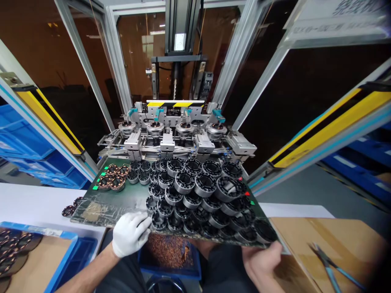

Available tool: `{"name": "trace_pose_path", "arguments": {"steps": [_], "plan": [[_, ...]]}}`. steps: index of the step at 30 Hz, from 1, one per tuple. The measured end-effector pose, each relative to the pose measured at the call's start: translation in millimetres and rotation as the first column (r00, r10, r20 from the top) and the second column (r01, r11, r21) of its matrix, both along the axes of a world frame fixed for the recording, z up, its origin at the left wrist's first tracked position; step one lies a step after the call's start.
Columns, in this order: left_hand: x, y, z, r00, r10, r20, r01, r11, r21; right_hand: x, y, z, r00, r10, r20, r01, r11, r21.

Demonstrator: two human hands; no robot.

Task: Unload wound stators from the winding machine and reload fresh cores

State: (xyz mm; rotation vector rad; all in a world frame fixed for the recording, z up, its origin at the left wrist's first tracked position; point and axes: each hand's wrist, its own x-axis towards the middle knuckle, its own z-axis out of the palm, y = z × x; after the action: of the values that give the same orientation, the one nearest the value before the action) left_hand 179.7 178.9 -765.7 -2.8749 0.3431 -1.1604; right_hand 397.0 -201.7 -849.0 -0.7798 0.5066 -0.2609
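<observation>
A dark green work plate (122,197) carries several grey and black ring-shaped motor parts (195,191) in rows and a few copper-wound stators (111,179) at its far left. My left hand (130,232), in a white glove, rests on the plate's near edge, fingers curled beside the nearest rings. My right hand (263,262) is bare and grips the plate's near right corner from below. Its fingers are wrapped round the edge.
Behind the plate stands a fixture (180,134) with several motor stations inside an aluminium frame with yellow light curtains (50,122). A blue bin (39,260) lies at left, a bin of copper scrap (171,252) below, cardboard (324,244) with cutters (328,264) at right.
</observation>
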Motion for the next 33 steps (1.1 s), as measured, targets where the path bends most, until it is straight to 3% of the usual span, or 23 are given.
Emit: {"name": "trace_pose_path", "arguments": {"steps": [13,25,33], "plan": [[-1.1,-2.4,0.6,1.000,0.006,-0.007,-0.007,0.999,-0.032,-1.2,-1.4,3.2,0.999,0.021,-0.043,-0.022,1.000,-0.022],[-0.5,-3.3,3.0,1.000,0.010,-0.025,-0.011,0.999,-0.037,2.4,-6.2,-7.4,1.000,0.026,-0.014,-0.027,0.997,-0.068],[-0.8,-2.7,4.0,1.000,0.009,-0.024,-0.010,0.999,-0.031,1.4,-4.8,-5.5,0.999,0.006,-0.035,-0.007,1.000,-0.020]]}}
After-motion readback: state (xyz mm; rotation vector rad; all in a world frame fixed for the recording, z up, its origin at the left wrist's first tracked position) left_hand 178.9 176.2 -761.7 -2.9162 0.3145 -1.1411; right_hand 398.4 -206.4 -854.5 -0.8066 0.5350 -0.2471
